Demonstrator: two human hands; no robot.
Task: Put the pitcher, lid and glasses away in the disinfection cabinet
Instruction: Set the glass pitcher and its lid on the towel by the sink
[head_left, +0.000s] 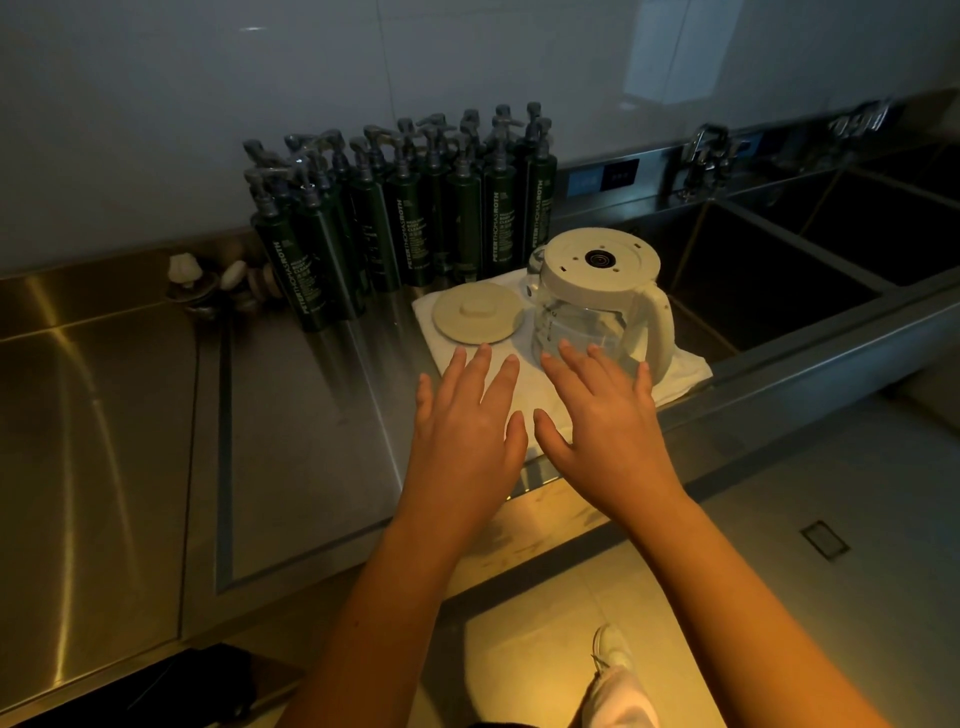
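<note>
Pitcher (597, 291): inverted, base up, handle to the right, on white cloth (685, 370) on the steel counter (291, 415), just left of the sink (753, 270).
Lid (478, 314): flat on the same cloth, just left of the pitcher.
Left hand (467, 426): palm down, fingers straight and spread, holding nothing; fingertips just near of the lid.
Right hand (602, 421): palm down, fingers straight, holding nothing; fingertips at the pitcher's near glass wall, contact not discernible.
Dark pump bottles (395, 218): grouped upright against the far wall, behind the cloth.
</note>
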